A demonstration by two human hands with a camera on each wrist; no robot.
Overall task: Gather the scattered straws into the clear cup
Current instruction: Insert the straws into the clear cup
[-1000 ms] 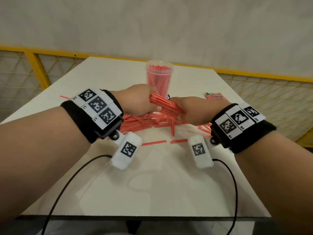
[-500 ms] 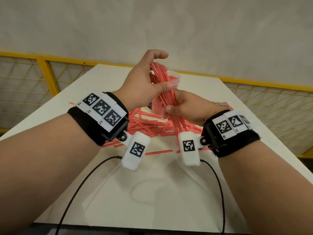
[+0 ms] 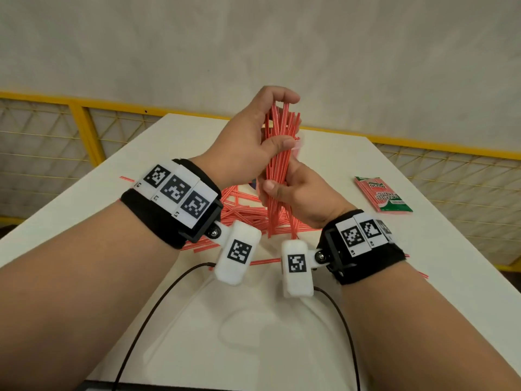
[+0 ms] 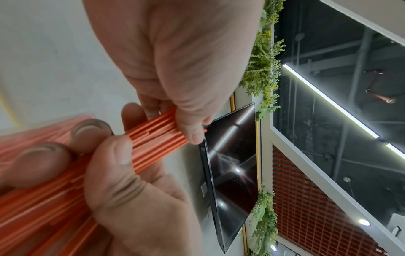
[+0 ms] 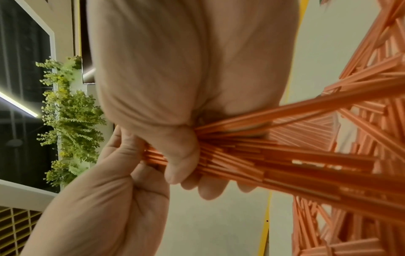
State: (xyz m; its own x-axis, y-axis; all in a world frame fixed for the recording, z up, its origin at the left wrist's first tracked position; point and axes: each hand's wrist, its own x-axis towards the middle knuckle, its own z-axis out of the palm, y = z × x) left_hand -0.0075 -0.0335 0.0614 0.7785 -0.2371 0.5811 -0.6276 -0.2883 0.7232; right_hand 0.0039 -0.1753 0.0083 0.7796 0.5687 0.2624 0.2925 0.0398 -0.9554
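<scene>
A thick bundle of red straws [image 3: 277, 167] stands upright above the table, held by both hands. My left hand [image 3: 284, 121] grips its upper part, thumb across the front and index finger curled over the tips. My right hand [image 3: 282, 180] grips the lower part. Many loose straws [image 3: 239, 213] lie in a heap on the table under the hands. The clear cup is almost wholly hidden behind the hands and bundle. In the left wrist view the bundle [image 4: 153, 136] runs between both hands. In the right wrist view the straws [image 5: 274, 155] fan out from my fist.
A red and green straw packet [image 3: 383, 194] lies on the white table [image 3: 352, 320] to the right. Single straws lie near the left edge [image 3: 127, 179] and right edge [image 3: 423, 275]. Yellow railing with mesh [image 3: 81, 128] surrounds the table. Black wrist cables [image 3: 158, 300] trail toward me.
Both hands lifted the bundle off the heap and turned it from slanted to upright. My left hand slid up to the straw tips, and the cup went out of sight behind them.
</scene>
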